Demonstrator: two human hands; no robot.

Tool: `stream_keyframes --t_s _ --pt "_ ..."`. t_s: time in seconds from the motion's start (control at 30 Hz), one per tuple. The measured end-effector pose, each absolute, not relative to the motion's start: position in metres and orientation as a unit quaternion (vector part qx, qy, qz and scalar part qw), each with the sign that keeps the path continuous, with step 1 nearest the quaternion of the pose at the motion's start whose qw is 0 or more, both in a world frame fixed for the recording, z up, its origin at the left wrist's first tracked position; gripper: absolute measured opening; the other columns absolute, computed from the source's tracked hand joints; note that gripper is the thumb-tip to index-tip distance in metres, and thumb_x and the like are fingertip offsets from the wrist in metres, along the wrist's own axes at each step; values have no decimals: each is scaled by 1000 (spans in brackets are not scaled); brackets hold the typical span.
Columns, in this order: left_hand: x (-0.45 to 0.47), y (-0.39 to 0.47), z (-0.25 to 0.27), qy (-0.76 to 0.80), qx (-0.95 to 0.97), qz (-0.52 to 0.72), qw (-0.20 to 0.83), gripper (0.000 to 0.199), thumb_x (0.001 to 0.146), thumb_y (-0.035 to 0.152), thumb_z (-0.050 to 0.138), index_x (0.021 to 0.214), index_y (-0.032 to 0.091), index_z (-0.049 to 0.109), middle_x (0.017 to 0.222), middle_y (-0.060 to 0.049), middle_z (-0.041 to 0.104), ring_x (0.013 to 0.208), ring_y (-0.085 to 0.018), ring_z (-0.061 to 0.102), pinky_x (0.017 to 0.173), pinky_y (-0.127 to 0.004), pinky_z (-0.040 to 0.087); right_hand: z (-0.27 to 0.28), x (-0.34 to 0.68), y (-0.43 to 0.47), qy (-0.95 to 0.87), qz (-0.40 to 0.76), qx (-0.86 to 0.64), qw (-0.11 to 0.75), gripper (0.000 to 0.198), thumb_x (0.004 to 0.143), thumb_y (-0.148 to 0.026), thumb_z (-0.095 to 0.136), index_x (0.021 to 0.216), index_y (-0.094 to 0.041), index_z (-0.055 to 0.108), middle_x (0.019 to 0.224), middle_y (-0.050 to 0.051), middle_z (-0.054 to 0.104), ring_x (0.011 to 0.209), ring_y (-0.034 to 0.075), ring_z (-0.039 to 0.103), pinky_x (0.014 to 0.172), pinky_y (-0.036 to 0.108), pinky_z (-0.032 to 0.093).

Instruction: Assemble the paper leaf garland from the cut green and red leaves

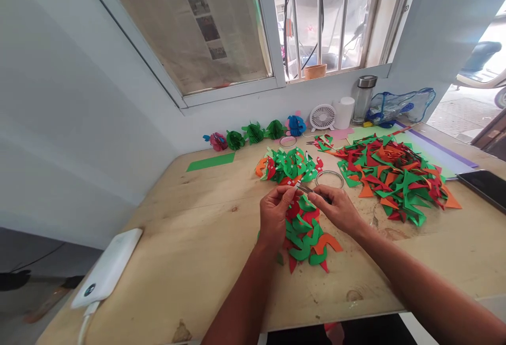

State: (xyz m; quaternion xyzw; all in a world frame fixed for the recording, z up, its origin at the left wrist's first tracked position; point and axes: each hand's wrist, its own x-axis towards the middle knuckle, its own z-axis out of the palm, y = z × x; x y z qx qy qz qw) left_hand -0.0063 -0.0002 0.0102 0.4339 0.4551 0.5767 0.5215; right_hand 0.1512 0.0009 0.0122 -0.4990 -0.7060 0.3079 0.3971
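Observation:
My left hand [275,209] is closed in a pinch, with a small white bit, seemingly tape, at its fingertips. Closed around a pair of scissors [305,189] is my right hand [335,205]; the narrow metal blades meet the white bit. Under and in front of both hands lies a loose pile of curved paper cutouts [306,237] in green, red and orange. Just beyond them sits another heap of cutouts [290,164], many bearing small white squares. A thin tape ring [329,179] rests right of that heap.
Paper scraps [399,176] are heaped at the right, near a phone [484,187]. Along the wall stand folded paper figures [253,133], a small fan [322,117], a glass bottle [363,101] and a clear pouch [403,106]. A white power bank [108,266] lies at the left edge.

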Motion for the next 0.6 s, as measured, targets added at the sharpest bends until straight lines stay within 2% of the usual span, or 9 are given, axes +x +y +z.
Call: stream_keyframes --t_s 0.33,0.5,0.6 --pt "-5 -2 9 455 441 563 530 30 68 43 71 75 14 69 58 0 62 48 -8 50 48 -20 41 13 149 -1 -717 298 -494 392 39 86 -48 45 67 -16 56 56 -3 41 53 9 36 50 23 26" --pt "-4 -2 9 455 447 563 525 28 70 43 70 75 15 69 60 -1 64 49 -8 52 49 -20 42 12 149 -1 -717 302 -484 401 38 87 -47 45 73 -16 62 56 -3 44 54 9 38 51 22 27" --pt "-3 -2 10 458 445 561 527 27 70 41 70 75 15 70 62 -2 66 51 -9 54 50 -21 44 12 149 -1 -711 293 -493 406 40 87 -48 45 68 -16 61 55 -4 41 53 8 36 50 22 27"
